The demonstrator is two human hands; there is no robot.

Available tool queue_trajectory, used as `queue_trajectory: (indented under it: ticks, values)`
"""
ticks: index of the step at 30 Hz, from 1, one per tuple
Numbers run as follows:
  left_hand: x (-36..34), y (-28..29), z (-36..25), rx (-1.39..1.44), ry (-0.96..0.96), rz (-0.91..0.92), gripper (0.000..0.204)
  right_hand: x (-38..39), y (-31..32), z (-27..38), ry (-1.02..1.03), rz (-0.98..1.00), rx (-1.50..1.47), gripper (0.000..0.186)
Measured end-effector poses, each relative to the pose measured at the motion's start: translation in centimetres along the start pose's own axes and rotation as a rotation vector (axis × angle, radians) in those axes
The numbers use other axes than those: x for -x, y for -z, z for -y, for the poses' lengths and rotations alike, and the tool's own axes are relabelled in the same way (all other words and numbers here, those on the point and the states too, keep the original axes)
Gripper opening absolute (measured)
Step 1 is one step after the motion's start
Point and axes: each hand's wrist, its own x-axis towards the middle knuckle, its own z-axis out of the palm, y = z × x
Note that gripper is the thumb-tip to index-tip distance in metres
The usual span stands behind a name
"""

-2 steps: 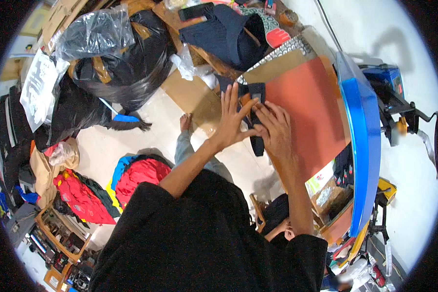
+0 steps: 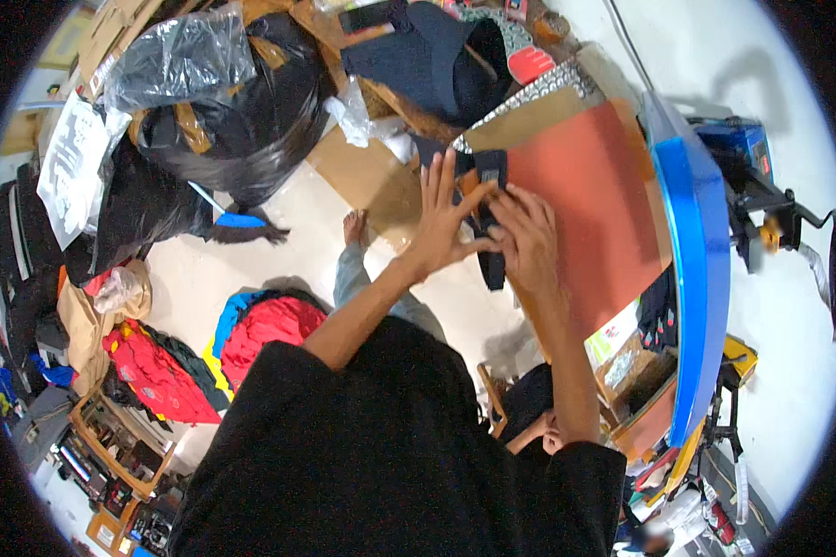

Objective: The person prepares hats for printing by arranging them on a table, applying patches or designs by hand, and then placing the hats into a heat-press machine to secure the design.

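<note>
A dark cloth piece (image 2: 494,270) with a small patch lies at the left edge of a red-orange board (image 2: 594,223), one end hanging past that edge. My left hand (image 2: 443,223) is over it, fingers spread, index finger and thumb reaching toward my right hand. On the cloth and board edge rests my right hand (image 2: 529,237), its fingers stretched out side by side and slightly bent. The fingertips of both hands nearly meet over the cloth. Part of the cloth is hidden beneath them.
Beyond the board lies dark folded fabric (image 2: 409,70). Black plastic bags (image 2: 251,139) stand at far left. A red garment heap (image 2: 274,334) lies on the floor at left. A blue panel (image 2: 692,278) borders the board's right. Another person (image 2: 529,418) is partly visible below my right forearm.
The hands keep almost the same pose. The hanging end of the dark cloth has shifted slightly upward.
</note>
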Motion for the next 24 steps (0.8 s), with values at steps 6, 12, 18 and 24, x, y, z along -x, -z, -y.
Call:
queue_trajectory:
  ticks: [6,12,18,24]
  values:
    - [-0.2,0.0,0.0,0.022,0.011,-0.034,0.089,-0.1,-0.9,-1.8,-0.054,-0.067,-0.169,0.036]
    - [0.0,0.4,1.3,0.227,0.011,0.071,0.074,-0.1,-1.1,-1.8,-0.091,-0.084,-0.182,0.033]
    - [-0.5,1.3,1.6,-0.008,-0.018,0.112,0.049,0.0,-1.4,-1.9,-0.028,-0.12,-0.145,0.034]
    - [-0.9,2.4,0.9,-0.139,-0.072,0.112,0.049,1.4,-1.3,0.9,-0.197,-0.385,-0.589,0.048]
